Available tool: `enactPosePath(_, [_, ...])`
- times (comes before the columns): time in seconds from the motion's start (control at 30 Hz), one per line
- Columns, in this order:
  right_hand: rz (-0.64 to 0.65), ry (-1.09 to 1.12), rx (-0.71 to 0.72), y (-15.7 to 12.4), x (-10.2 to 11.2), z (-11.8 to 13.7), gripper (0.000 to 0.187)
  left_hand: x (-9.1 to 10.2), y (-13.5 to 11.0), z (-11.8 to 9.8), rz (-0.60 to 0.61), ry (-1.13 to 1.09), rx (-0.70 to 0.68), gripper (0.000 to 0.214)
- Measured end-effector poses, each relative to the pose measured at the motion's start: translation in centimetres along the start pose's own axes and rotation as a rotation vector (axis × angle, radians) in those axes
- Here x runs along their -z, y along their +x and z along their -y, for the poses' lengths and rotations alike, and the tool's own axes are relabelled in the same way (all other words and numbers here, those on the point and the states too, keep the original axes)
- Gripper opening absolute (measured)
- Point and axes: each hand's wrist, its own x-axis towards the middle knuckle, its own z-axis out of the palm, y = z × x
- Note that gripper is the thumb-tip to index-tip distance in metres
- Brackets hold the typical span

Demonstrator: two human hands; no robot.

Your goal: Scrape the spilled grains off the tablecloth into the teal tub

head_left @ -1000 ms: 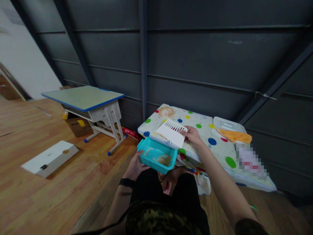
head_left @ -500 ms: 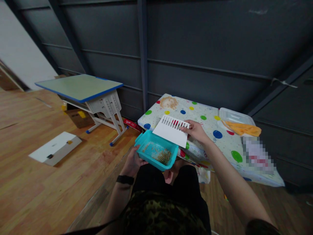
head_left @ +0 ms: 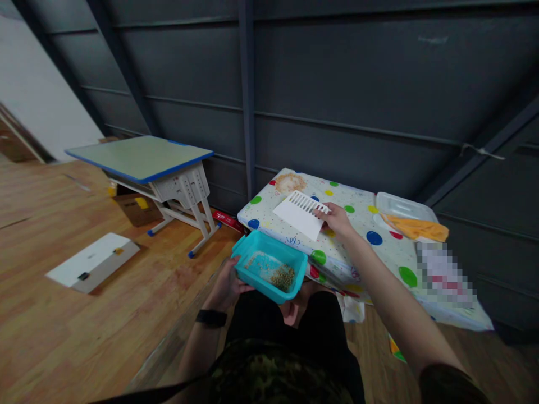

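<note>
My left hand (head_left: 226, 287) grips the near left edge of a teal plastic tray (head_left: 269, 266) held below the table's front edge. A small heap of tan grains (head_left: 283, 276) lies in the tray's right corner. My right hand (head_left: 337, 219) pinches the corner of a white slotted scraper card (head_left: 300, 214), which rests over the polka-dot tablecloth (head_left: 362, 235). A patch of tan grains (head_left: 289, 182) sits at the table's far left corner.
A white lidded container (head_left: 402, 206) with an orange cloth (head_left: 418, 228) stands at the table's right. A blue-edged desk (head_left: 141, 157) stands to the left on the wooden floor. A white flat box (head_left: 93, 261) lies on the floor. A dark panelled wall rises behind.
My right hand has drawn the white card back from over the tray onto the tablecloth. The tray has dropped slightly lower in my left hand.
</note>
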Motion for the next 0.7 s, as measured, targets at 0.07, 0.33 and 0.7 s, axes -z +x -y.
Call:
enactPosePath(0.07, [0.047,0.006,-0.005,-0.3,-0.4,0.1,0.046,0.2,0.1,0.0,0.003,0.004,0.003,0.034])
enactPosePath(0.33, [0.235,0.061,-0.021,-2.3,-1.0,0.9,0.047,-0.1,0.1,-0.2,-0.009,-0.002,0.016,0.031])
enactPosePath(0.7, [-0.085,0.126,-0.115,1.2,1.4,1.3,0.037,0.5,-0.1,-0.3,-0.051,0.008,0.009,0.037])
